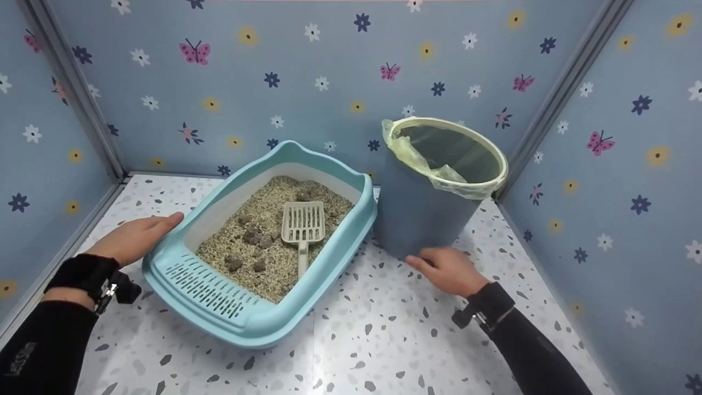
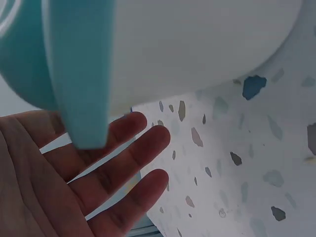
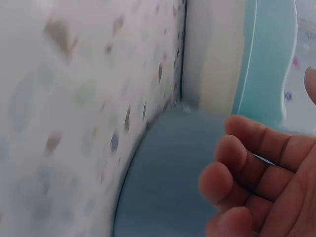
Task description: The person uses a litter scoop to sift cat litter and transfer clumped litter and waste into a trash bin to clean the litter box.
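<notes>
A light-blue litter box (image 1: 329, 293) stands at an angle on the floor, holding grainy litter (image 1: 285, 280) with several dark clumps (image 1: 252, 235). On the litter lies a pale slotted scoop (image 1: 304, 233), its handle toward the box's near right side. My left hand (image 1: 134, 238) is at the box's left rim; the left wrist view shows its fingers (image 2: 143, 153) extended under the rim's overhang. Right of the box is a grey-blue trash bin (image 1: 422, 219) with a yellowish liner (image 1: 411, 156) folded over its rim. Beside the bin's base, my right hand (image 1: 447, 270) has loosely bent fingers and holds nothing.
Blue flower-and-butterfly panels (image 1: 307, 66) enclose the back and both sides, joined by grey corner strips (image 1: 576, 71). The speckled white floor (image 1: 373, 340) extends in front of the box and bin. The bin stands close to the back right corner.
</notes>
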Tool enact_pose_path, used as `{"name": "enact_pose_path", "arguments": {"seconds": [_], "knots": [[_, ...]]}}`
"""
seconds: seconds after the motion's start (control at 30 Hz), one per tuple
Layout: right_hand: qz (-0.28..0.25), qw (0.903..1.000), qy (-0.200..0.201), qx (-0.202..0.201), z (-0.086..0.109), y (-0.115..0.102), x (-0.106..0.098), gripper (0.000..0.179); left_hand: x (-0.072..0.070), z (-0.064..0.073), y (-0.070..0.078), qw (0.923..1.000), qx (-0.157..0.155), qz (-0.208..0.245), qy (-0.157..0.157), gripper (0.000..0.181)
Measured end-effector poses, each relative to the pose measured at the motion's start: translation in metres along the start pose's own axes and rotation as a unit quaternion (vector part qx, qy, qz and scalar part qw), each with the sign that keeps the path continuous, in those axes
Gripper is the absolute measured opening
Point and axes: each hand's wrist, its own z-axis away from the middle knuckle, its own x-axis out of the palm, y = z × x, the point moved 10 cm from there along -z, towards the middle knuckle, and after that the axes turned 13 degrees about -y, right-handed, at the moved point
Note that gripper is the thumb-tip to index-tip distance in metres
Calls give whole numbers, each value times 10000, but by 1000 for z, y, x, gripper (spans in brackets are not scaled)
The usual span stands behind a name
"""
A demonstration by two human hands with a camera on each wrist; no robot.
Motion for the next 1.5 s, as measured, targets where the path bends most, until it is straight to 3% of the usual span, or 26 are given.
{"name": "enact_pose_path", "arguments": {"seconds": [0.4,0.57,0.63,0.7,0.9,1.03,1.13,1.2,1.27,1.5], "knots": [[-830,9935,-673,-398,-57,-72,54,48,5,-2,5,9997,13,-222,57,100],[-1756,9798,-798,-521,-67,-92,76,47,7,-2,3,9995,87,-265,125,94],[-2392,9665,-789,-500,-68,-96,84,47,7,-2,4,9995,119,-257,138,92],[-3083,9470,-812,-406,-68,-98,92,47,7,-2,4,9995,111,-264,125,91],[-4991,8614,-941,43,-69,-105,117,36,2,-2,0,9993,7,-340,135,91],[-5788,8082,-1081,96,-72,-110,124,25,1,-3,-3,9987,-5,-486,152,90],[-6189,7760,-1211,49,-73,-112,124,19,1,-3,-1,9981,28,-581,178,89],[-6333,7632,-1283,14,-75,-110,122,17,2,-3,1,9982,26,-573,159,89],[-6397,7574,-1310,-21,-76,-106,119,17,3,-2,4,9986,35,-522,125,88],[-6465,7554,-1073,36,-77,-80,108,13,18,4,22,9996,138,-260,-51,75]]}}
